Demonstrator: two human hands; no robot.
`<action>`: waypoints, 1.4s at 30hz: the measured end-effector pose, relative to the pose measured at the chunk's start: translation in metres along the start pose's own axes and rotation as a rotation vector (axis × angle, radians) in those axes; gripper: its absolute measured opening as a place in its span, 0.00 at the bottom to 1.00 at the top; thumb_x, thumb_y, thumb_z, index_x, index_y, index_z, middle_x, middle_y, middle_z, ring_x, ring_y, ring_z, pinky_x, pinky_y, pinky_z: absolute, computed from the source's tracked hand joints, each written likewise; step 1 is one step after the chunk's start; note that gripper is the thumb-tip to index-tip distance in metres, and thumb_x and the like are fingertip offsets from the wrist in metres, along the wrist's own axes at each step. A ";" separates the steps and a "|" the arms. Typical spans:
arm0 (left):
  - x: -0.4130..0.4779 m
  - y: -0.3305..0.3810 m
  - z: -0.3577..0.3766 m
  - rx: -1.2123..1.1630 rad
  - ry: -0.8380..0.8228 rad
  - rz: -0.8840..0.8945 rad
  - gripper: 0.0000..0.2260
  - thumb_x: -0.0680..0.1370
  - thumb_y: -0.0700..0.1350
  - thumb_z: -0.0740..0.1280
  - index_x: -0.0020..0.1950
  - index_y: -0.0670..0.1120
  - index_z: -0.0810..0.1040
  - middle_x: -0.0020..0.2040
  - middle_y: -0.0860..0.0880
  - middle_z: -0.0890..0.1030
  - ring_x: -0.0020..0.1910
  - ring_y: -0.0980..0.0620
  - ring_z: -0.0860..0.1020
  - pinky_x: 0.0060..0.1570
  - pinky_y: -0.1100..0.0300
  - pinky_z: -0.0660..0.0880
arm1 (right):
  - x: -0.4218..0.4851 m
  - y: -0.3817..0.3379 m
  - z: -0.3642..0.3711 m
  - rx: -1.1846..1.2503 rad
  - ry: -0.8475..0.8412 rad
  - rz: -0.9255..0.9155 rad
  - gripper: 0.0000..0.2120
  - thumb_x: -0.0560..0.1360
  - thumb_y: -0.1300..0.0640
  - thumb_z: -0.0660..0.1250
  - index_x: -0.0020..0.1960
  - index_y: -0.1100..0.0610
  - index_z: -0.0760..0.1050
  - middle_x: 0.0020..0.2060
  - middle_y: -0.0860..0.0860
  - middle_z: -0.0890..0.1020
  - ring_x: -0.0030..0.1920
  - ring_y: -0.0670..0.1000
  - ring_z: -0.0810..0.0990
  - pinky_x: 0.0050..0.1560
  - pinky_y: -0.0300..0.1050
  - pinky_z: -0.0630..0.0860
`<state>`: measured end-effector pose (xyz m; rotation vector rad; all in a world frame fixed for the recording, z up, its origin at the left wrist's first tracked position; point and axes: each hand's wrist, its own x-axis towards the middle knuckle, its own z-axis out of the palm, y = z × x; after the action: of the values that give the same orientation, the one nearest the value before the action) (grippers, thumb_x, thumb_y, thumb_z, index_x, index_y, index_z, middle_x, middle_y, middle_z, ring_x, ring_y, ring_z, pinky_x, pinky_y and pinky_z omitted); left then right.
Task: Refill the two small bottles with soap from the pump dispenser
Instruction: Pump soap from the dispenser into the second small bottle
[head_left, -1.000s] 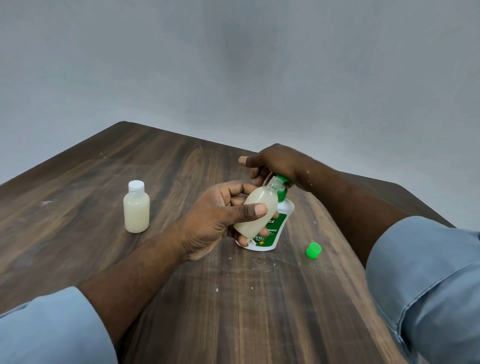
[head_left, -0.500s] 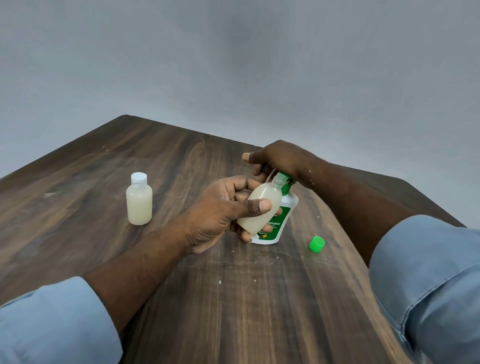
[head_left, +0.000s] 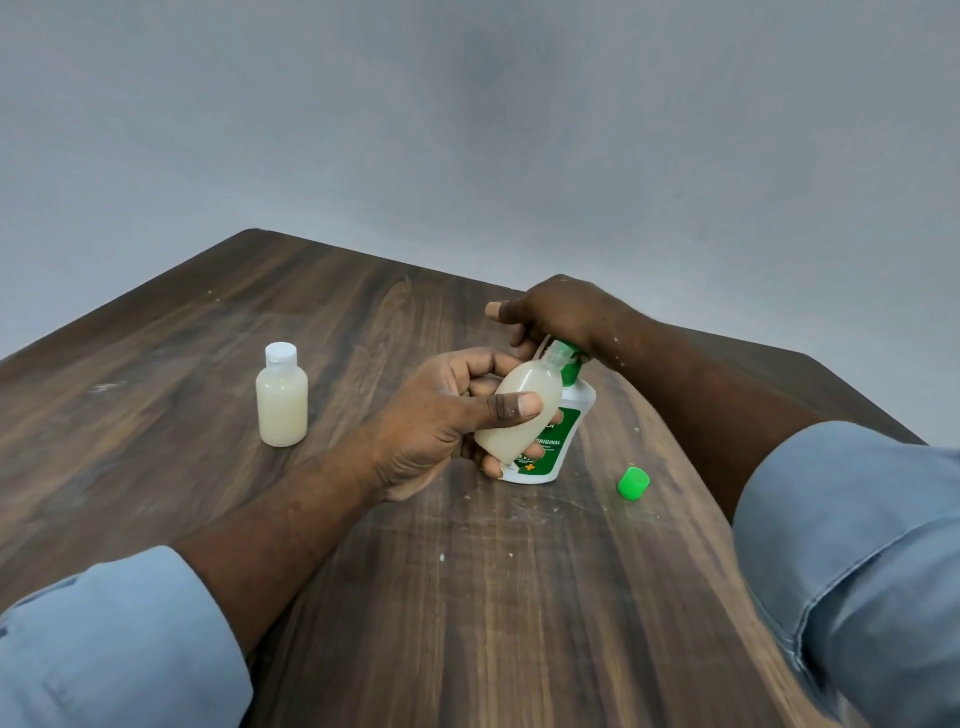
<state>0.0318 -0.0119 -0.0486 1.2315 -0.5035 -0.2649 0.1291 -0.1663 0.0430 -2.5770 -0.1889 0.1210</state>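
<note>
Gripping tilted uncapped bottle (head_left: 525, 379) in left hand (head_left: 431, 421). Clasping pump dispenser (head_left: 560, 441) top, just beyond, with right hand (head_left: 561, 312).

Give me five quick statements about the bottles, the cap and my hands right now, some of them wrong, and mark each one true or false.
1. The left hand grips a small open bottle tilted toward the pump dispenser. True.
2. The green cap is on that bottle. False: it lies loose on the table, right of the dispenser.
3. The white-capped bottle stands upright, apart from both hands. True.
4. The right hand lies flat on the table. False: it sits on top of the dispenser's pump.
5. The white-capped bottle is empty. False: pale liquid fills most of it.
</note>
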 end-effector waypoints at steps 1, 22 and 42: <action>0.000 0.000 0.000 -0.002 -0.001 -0.002 0.21 0.74 0.46 0.73 0.65 0.40 0.77 0.57 0.35 0.85 0.46 0.40 0.87 0.29 0.59 0.81 | -0.001 0.000 -0.001 -0.018 0.006 -0.003 0.21 0.77 0.39 0.69 0.43 0.57 0.83 0.39 0.51 0.86 0.37 0.52 0.81 0.45 0.49 0.78; 0.001 -0.002 -0.003 -0.007 -0.006 0.012 0.19 0.75 0.46 0.74 0.63 0.41 0.77 0.56 0.35 0.85 0.47 0.39 0.87 0.30 0.58 0.82 | 0.002 -0.003 -0.007 -0.175 0.038 -0.109 0.23 0.79 0.36 0.65 0.41 0.55 0.82 0.38 0.48 0.85 0.37 0.50 0.83 0.37 0.44 0.75; 0.001 -0.002 -0.002 0.009 -0.002 -0.002 0.21 0.74 0.46 0.74 0.64 0.40 0.77 0.57 0.36 0.85 0.47 0.39 0.86 0.31 0.57 0.82 | 0.003 0.000 -0.001 -0.099 0.006 -0.047 0.23 0.79 0.37 0.66 0.41 0.56 0.83 0.38 0.50 0.86 0.37 0.51 0.82 0.41 0.45 0.76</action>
<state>0.0339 -0.0113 -0.0505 1.2411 -0.5054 -0.2655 0.1325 -0.1663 0.0442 -2.6690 -0.2588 0.0887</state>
